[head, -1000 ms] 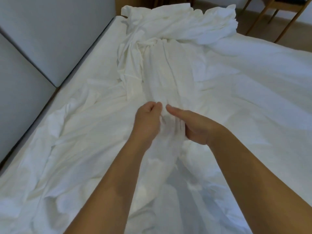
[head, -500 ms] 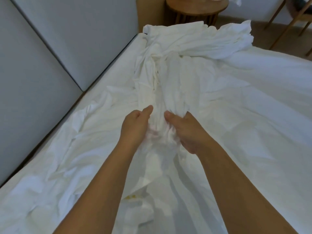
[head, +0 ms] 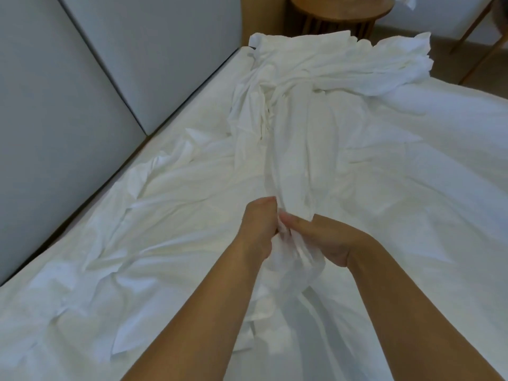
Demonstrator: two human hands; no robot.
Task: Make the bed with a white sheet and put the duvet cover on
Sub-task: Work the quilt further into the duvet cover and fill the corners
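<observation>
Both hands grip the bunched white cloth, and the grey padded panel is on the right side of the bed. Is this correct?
Not quite. The head view shows the grey padded panel on the left side of the bed. The left hand and right hand do grip the bunched white cloth.

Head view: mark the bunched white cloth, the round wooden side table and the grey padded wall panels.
Bunched white cloth (head: 291,149): head view, gathered strip at mid-bed.
Round wooden side table (head: 330,9): head view, its top.
Grey padded wall panels (head: 154,50): head view, farther panel's face.
</observation>
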